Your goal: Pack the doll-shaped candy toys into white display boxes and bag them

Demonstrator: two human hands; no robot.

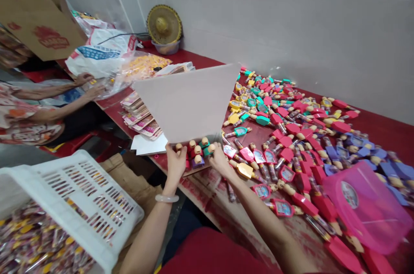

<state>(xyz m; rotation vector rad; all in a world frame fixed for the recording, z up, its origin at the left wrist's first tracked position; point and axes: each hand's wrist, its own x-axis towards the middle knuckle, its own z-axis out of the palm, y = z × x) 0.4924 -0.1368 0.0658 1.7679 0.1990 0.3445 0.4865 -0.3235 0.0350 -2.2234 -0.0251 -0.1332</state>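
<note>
In front of me at the table's edge is a cardboard display box [190, 105], its plain pale lid raised. Several candy toys [198, 159] stand in it, with round beige tops over red, green and purple bodies. My left hand [175, 162] is closed at the box's front left corner, fingers beside a beige top. At the front right corner my right hand [220, 159] is also closed, its fingertips against another beige top. The fingers partly hide the box's side walls. A pale bangle [167, 198] circles my left wrist.
Many loose paddle-shaped candy toys [261, 120] cover the red table at right, with a pink translucent bin [365, 205] among them. Printed cards [142, 114] are stacked at left. A white basket [87, 192] holds wrapped pieces. A co-worker's hands [92, 86] handle a plastic bag.
</note>
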